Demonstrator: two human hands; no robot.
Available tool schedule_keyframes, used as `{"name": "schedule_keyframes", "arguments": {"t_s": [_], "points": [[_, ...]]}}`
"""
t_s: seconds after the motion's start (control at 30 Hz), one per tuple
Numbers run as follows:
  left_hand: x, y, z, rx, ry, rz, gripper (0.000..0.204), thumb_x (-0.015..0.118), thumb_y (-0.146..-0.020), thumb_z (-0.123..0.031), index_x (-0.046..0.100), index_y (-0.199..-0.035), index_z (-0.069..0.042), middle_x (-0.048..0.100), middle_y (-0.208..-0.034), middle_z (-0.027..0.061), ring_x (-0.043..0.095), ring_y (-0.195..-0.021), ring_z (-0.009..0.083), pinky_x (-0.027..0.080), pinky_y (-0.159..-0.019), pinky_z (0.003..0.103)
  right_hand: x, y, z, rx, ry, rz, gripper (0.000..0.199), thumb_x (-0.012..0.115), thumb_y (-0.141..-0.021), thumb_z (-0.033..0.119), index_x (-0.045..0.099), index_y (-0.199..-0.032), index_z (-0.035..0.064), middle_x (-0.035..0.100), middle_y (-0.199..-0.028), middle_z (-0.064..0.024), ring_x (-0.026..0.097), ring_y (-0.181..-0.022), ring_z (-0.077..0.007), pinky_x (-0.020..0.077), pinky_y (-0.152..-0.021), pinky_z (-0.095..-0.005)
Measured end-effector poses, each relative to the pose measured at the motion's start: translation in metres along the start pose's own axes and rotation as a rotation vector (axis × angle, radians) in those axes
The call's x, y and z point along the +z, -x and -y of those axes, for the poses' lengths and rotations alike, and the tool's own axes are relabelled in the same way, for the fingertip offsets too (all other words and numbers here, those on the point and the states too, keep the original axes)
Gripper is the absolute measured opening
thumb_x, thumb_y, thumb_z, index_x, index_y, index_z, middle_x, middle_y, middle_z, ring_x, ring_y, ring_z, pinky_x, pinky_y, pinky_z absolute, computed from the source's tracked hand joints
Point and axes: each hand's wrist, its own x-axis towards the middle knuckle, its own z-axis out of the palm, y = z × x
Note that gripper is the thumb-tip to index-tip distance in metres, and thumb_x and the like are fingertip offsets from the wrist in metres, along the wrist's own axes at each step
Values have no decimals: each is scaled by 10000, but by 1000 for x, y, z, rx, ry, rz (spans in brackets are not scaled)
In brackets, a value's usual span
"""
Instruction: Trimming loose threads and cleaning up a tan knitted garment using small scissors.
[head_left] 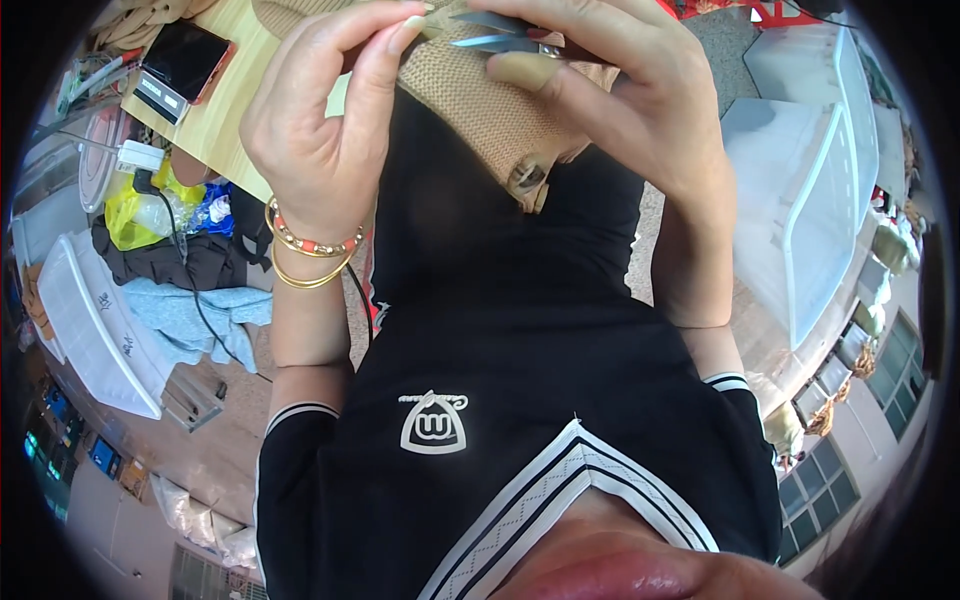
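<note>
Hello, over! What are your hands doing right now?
Left hand pinching tan knit fabric. Right hand gripping small snips, blades at the fabric. Nothing in the way.

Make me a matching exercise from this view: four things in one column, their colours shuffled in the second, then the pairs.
Things:
1. knitted piece
2. snips
3. bangles
4. phone case

Colours:
A. red
B. tan
C. silver
D. gold

Pairs: 1-B, 2-C, 3-D, 4-A

The right hand holds the snips; the left hand pinches at the knitted piece.
</note>
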Motion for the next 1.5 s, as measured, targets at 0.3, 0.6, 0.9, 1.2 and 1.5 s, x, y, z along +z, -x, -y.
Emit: {"name": "schedule_keyframes", "arguments": {"t_s": [0.3, 0.6, 0.9, 1.2, 1.5], "points": [[2, -2, -8, -48, 114, 32, 164, 591, -964, -8, 678, -1099, 27, 717, -936, 85, 682, -847, 138, 529, -780, 236, -3, -9, 3, 82, 46, 69, 361, 769, -823, 98, 682, -1164, 16, 591, -813, -79, 557, -656, -176, 434, -569, -275], [-13, 3, -9, -82, 180, 140, 327, 710, -819, 64, 680, -1141, 15, 732, -977, 92, 685, -821, 144, 542, -750, 264, 4, -3, 3, 95, 37, -16, 371, 759, -818, 58, 671, -1177, 26, 640, -874, -82, 578, -687, -169, 444, -586, -269], [1, -5, -3, 184, -38, 57, 201, 724, -833, 24, 721, -1032, 0, 718, -881, 102, 688, -755, 197, 528, -654, 254, -3, -4, 10, 16, 189, -67, 371, 786, -761, 27, 696, -1121, 11, 661, -884, -97, 639, -754, -211, 494, -649, -294], [-6, -7, -4, 233, -102, 144, 214, 713, -840, 51, 700, -1053, 41, 722, -976, 127, 675, -838, 195, 532, -747, 269, 0, 1, 4, 4, 129, -86, 361, 778, -769, 16, 685, -1117, -12, 660, -897, -116, 639, -762, -225, 500, -660, -298], [-4, -8, -4, 310, -265, 124, 205, 734, -825, 39, 703, -1027, 27, 715, -944, 123, 665, -784, 194, 524, -664, 262, 1, 3, 6, 87, 99, -86, 373, 781, -778, 23, 688, -1139, 12, 655, -887, -84, 618, -740, -159, 481, -607, -249]]}}
